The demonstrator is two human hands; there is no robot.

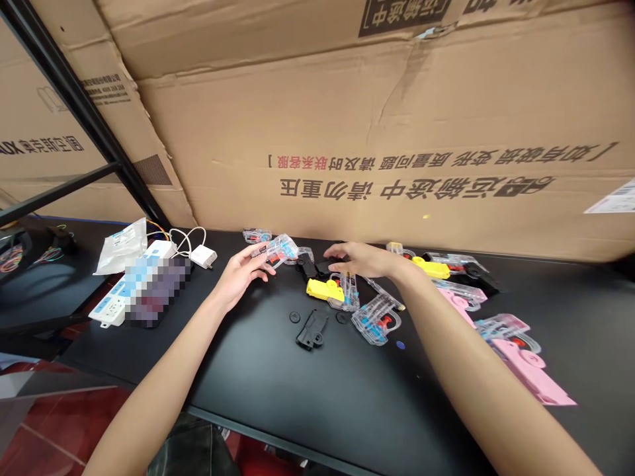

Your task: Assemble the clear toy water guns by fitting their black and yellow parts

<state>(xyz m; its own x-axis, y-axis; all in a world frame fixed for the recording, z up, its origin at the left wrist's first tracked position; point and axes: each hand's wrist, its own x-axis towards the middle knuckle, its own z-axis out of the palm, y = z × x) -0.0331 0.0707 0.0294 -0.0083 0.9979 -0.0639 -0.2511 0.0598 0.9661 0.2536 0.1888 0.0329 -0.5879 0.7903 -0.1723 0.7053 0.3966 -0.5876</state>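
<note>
Presently, we are judging the work to be only part-way along, with one piece in hand and many lying loose. The left hand (241, 272) is pinching a clear pistol-shaped piece (278, 249) between thumb and fingers, holding it towards the far side of the black table (268, 390), left of centre; we are seeing red and blue inside it. The right hand (358, 259) is reaching over black parts (308, 266) just to the right, its fingers bending; we are not able to tell whether they are gripping anything. Nearer, a yellow part (323, 289) is lying by another clear piece (351, 291), and a black frame (312, 330) is lying by a black disc (294, 317). Farther right, pink parts (536, 378) are lying loose. We are counting the yellow and pink parts as not yet taken up, and we are confirming no piece as finished.
</note>
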